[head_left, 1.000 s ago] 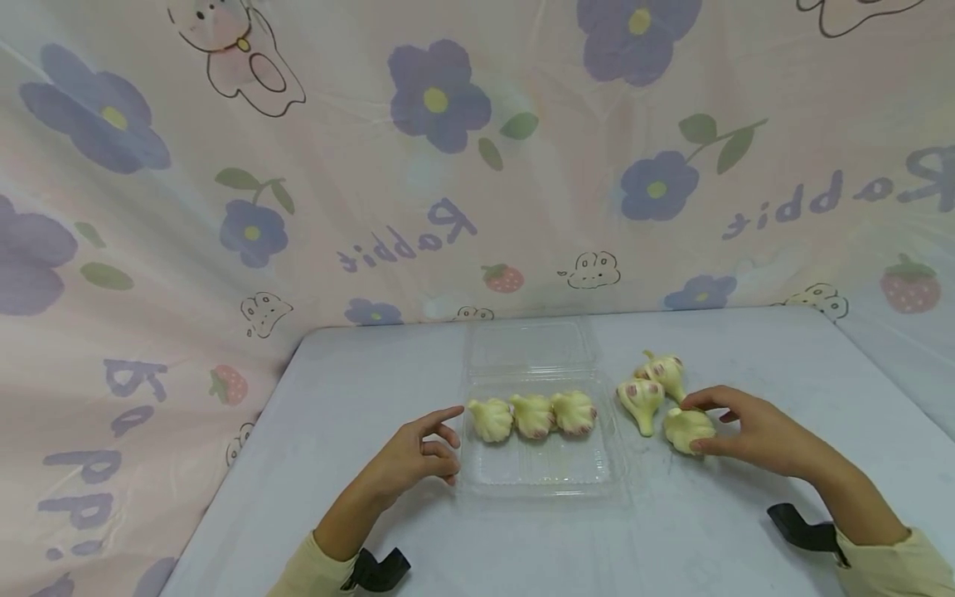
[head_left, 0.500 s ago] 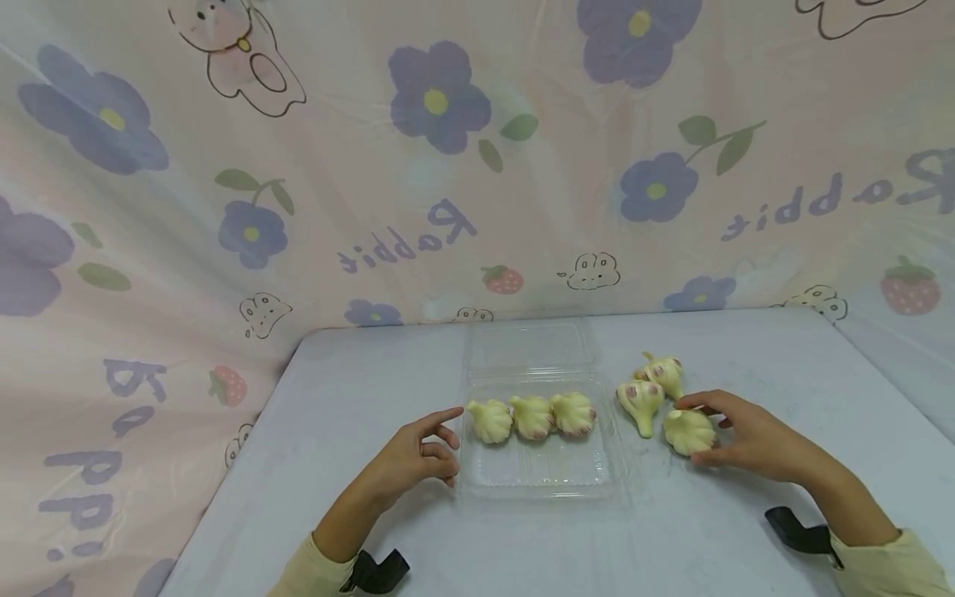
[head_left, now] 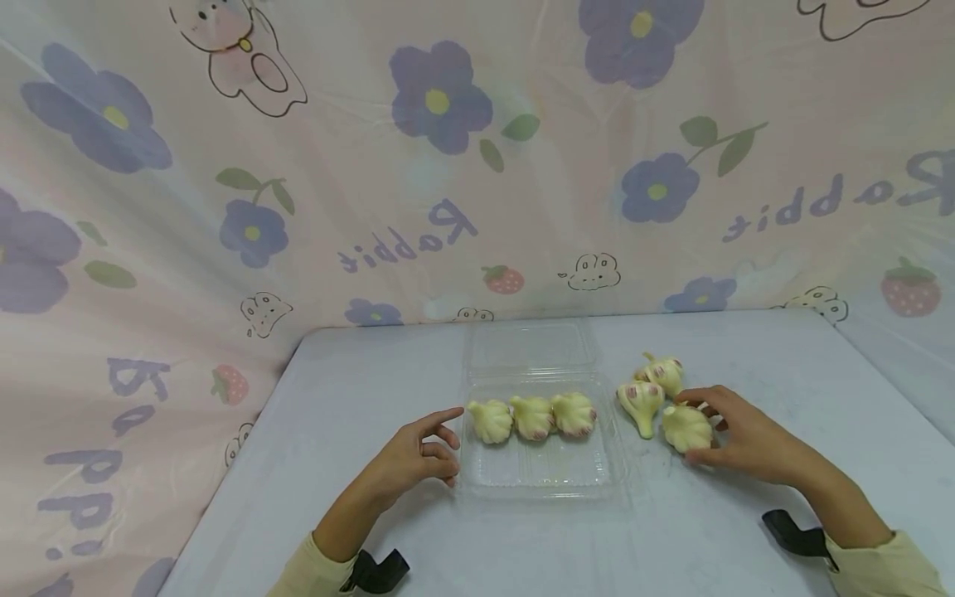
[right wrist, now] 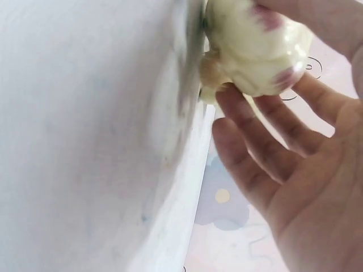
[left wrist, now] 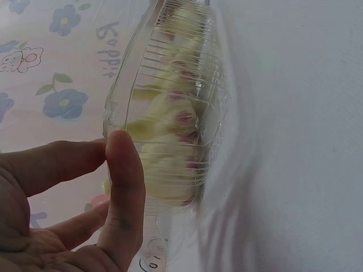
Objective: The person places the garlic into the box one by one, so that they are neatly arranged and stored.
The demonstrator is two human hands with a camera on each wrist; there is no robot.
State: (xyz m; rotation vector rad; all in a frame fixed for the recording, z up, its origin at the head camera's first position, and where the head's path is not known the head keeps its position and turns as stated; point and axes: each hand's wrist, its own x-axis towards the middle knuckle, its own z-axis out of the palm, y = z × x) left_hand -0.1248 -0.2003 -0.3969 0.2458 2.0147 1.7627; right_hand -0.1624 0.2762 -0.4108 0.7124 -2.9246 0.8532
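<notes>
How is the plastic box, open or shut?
Open: the plastic box has its lid laid back behind it, and three garlics sit uncovered inside.

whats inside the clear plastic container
Three garlic bulbs sit in a row across the clear plastic container, its lid laid back beyond them. The floor directly beneath the bulbs is covered by them, so it can't be seen in the head view.

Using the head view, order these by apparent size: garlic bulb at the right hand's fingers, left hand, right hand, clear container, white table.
1. White table
2. Clear container
3. Left hand and right hand: too alike to rank
4. Garlic bulb
</notes>
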